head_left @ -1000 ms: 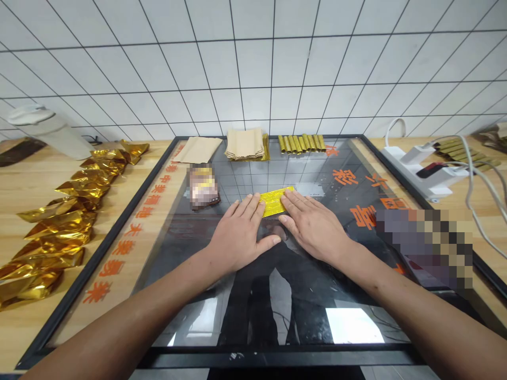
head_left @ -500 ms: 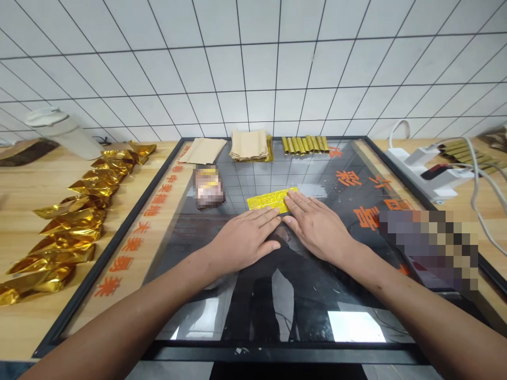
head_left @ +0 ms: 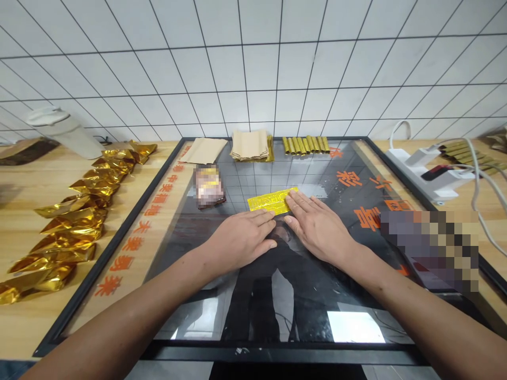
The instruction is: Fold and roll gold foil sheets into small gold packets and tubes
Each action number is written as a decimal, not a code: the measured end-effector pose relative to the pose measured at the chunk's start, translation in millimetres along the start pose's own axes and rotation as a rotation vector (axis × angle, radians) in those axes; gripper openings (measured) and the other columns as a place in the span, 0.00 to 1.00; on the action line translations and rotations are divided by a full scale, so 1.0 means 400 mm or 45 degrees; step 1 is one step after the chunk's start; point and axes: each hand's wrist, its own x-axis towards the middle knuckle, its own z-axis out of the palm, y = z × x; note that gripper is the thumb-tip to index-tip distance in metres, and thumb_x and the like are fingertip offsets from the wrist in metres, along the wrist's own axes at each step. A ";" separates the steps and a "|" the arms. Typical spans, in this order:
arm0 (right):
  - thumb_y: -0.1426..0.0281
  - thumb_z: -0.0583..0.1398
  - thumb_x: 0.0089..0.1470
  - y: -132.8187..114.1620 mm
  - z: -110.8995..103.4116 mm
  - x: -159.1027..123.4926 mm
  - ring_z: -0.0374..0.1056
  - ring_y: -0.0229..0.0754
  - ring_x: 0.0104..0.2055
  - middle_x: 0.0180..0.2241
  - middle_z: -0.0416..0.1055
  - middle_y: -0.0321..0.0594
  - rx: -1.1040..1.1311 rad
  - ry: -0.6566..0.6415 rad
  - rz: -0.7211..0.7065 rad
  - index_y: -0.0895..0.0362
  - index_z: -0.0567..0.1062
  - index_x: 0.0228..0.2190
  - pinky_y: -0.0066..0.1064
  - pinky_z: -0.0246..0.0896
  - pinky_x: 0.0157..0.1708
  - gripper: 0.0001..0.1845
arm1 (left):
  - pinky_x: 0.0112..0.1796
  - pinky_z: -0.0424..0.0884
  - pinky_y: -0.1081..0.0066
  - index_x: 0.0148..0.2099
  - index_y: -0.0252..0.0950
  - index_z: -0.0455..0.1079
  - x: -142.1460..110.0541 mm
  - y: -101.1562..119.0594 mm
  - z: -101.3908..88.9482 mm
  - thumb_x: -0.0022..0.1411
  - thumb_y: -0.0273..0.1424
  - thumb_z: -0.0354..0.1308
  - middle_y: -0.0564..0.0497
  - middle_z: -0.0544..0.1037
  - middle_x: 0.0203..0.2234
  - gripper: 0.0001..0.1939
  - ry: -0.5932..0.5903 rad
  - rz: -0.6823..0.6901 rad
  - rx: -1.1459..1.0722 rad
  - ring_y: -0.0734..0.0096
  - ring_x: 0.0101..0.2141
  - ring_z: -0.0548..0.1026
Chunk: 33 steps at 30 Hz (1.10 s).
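Observation:
A flat strip of shiny yellow-gold foil paper (head_left: 268, 202) lies on the dark glass tabletop (head_left: 190, 232) in the middle of the view. My left hand (head_left: 243, 236) is stretched flat, its fingertips at the strip's near left edge. Over the strip's right end rest the extended fingers of my right hand (head_left: 315, 224), which cover that end. Both hands have their fingers straight and grasp nothing. The undersides of the fingers are hidden.
Behind the strip are a brown paper sheet (head_left: 204, 151), a paper stack (head_left: 249, 145) and a row of gold rolls (head_left: 306, 145). Folded gold foil pieces (head_left: 75, 217) line the left, near a white cup (head_left: 63, 132). A power strip (head_left: 423, 171) with cables sits right.
My left hand has shifted slightly left and back along the strip's near edge. My right hand and the foil strip stay nearly where they were.

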 end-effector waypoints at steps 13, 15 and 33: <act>0.56 0.48 0.76 -0.099 -0.016 -0.036 0.63 0.57 0.73 0.70 0.64 0.60 -0.008 -0.033 -0.100 0.70 0.68 0.69 0.50 0.58 0.73 0.35 | 0.67 0.70 0.54 0.70 0.32 0.68 -0.002 -0.004 0.002 0.81 0.42 0.46 0.37 0.73 0.68 0.27 0.025 0.000 -0.106 0.55 0.66 0.73; 0.57 0.47 0.77 -0.096 -0.018 -0.036 0.63 0.57 0.72 0.70 0.64 0.60 -0.043 -0.045 -0.090 0.71 0.69 0.68 0.50 0.58 0.73 0.35 | 0.67 0.70 0.54 0.69 0.33 0.68 -0.004 -0.003 0.003 0.81 0.42 0.45 0.38 0.73 0.67 0.26 0.009 -0.008 -0.094 0.55 0.67 0.73; 0.61 0.51 0.75 -0.068 -0.052 -0.039 0.68 0.65 0.68 0.66 0.68 0.69 -0.260 -0.122 0.110 0.75 0.71 0.65 0.55 0.62 0.67 0.32 | 0.69 0.67 0.56 0.66 0.29 0.72 -0.008 -0.003 0.002 0.80 0.41 0.49 0.37 0.75 0.66 0.25 -0.043 0.008 0.023 0.55 0.67 0.73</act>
